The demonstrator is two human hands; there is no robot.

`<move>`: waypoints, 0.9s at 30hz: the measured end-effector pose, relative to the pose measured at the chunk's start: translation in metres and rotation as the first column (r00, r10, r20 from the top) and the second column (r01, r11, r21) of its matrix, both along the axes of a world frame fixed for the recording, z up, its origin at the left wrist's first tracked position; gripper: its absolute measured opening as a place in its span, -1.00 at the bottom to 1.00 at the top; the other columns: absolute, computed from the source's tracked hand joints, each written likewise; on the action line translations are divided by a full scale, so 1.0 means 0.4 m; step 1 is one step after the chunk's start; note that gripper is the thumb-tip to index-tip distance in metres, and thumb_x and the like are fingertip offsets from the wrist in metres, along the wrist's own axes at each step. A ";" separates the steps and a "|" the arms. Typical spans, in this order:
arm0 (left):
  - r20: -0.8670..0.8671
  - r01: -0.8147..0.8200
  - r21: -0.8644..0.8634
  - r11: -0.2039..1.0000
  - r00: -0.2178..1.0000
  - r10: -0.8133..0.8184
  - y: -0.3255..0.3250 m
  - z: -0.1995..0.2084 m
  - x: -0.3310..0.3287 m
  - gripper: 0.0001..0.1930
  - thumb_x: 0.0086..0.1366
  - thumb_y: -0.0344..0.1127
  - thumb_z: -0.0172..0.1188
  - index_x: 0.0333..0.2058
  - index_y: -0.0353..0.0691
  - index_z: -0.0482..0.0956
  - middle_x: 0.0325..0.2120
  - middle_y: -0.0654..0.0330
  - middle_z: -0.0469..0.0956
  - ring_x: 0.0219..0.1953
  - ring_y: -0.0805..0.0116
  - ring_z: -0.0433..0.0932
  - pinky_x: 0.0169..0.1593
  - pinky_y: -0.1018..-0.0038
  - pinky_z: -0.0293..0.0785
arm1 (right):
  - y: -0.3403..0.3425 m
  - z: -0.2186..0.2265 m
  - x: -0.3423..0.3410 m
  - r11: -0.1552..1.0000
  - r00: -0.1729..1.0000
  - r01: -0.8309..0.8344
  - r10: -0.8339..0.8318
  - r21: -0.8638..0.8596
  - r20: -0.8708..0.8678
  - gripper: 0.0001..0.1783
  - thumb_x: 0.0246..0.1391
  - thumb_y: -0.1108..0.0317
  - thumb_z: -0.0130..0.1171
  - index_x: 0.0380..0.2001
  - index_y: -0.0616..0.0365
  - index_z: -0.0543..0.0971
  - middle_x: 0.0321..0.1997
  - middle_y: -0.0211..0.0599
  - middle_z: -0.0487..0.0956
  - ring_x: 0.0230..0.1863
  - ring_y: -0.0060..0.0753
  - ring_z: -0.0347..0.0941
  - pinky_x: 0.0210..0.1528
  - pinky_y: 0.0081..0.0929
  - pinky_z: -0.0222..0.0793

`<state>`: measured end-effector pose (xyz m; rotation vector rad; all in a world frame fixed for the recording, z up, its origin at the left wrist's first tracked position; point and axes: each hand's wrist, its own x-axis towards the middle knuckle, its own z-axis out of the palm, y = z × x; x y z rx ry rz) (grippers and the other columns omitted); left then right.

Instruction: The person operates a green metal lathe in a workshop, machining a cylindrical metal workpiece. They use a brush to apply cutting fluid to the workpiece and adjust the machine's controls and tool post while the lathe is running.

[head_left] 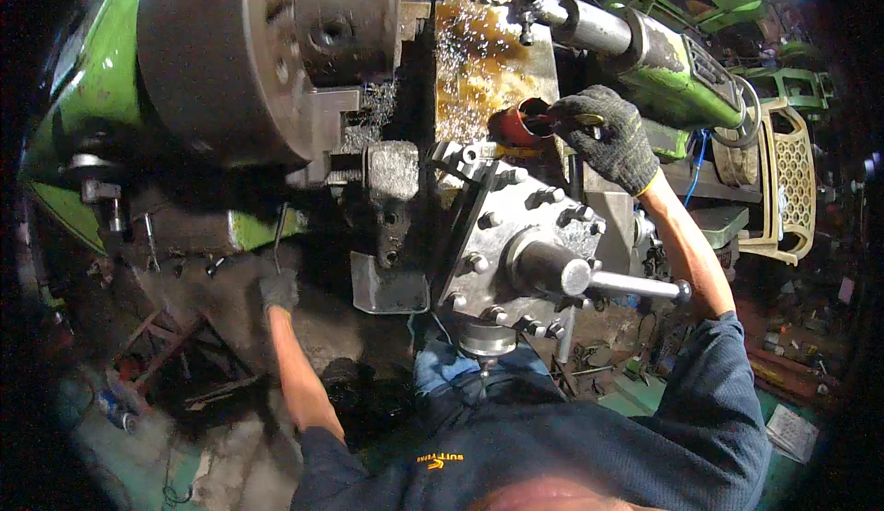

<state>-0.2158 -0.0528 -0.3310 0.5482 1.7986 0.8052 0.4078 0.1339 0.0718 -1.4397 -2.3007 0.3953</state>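
My left hand (279, 292), in a dark grey knit glove, is closed round the lower end of a thin metal lever (280, 238) on the front of a green lathe. My right hand (603, 133), in the same kind of glove, is closed beside a red cup (516, 126) on the oily slideway (488, 60). Its fingers reach the cup's open mouth; what they hold there is too dark to make out. Just in front of the cup stands the square tool post (520, 244) with several bolts and a long clamping handle (635, 284).
A large chuck (322, 23) with a jaw stands at upper left, with metal shavings beneath. The green tailstock (681, 69) lies at upper right. A cream lattice crate (787, 184) is at far right. A rusty metal frame (184, 354) stands on the floor at lower left.
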 end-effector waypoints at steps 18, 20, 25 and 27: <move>0.465 0.066 -0.653 0.754 0.821 0.330 -0.486 0.127 0.302 -0.81 0.21 -0.23 0.35 -0.27 -0.06 0.53 -0.52 0.25 0.50 -0.54 0.31 0.48 -0.50 0.38 0.39 | 0.186 0.055 -0.111 0.922 0.351 0.308 -0.339 -0.234 -0.873 -0.71 0.20 0.24 0.32 -0.24 0.30 0.70 -0.38 -0.35 0.71 -0.41 -0.64 0.57 -0.35 -0.64 0.47; 0.577 0.076 -0.622 0.780 0.717 0.390 -0.527 0.111 0.307 -0.80 0.20 -0.24 0.38 -0.28 -0.07 0.53 -0.57 0.25 0.50 -0.61 0.30 0.48 -0.57 0.38 0.37 | 0.214 0.020 -0.102 0.887 0.446 0.418 -0.387 -0.195 -0.807 -0.70 0.16 0.21 0.35 -0.31 0.29 0.72 -0.41 -0.36 0.70 -0.41 -0.67 0.56 -0.36 -0.62 0.43; 0.391 0.074 -0.404 0.912 0.915 0.099 -0.565 -0.003 0.342 -0.78 0.26 -0.21 0.30 -0.18 -0.15 0.59 -0.50 0.18 0.57 -0.51 0.20 0.56 -0.52 0.31 0.43 | 0.224 0.017 -0.146 0.881 0.597 0.468 -0.377 -0.074 -0.708 -0.69 0.13 0.16 0.36 -0.30 0.24 0.72 -0.46 -0.29 0.70 -0.42 -0.56 0.61 -0.33 -0.51 0.48; 0.176 0.222 -0.300 0.928 0.969 -0.175 -0.480 0.041 0.359 -0.76 0.28 -0.23 0.26 -0.14 -0.18 0.59 -0.45 0.16 0.59 -0.45 0.21 0.58 -0.46 0.31 0.45 | 0.172 0.070 -0.149 0.829 0.716 0.553 -0.423 0.082 -0.556 -0.73 0.12 0.17 0.36 -0.29 0.17 0.73 -0.42 -0.25 0.72 -0.41 -0.45 0.65 -0.31 -0.44 0.52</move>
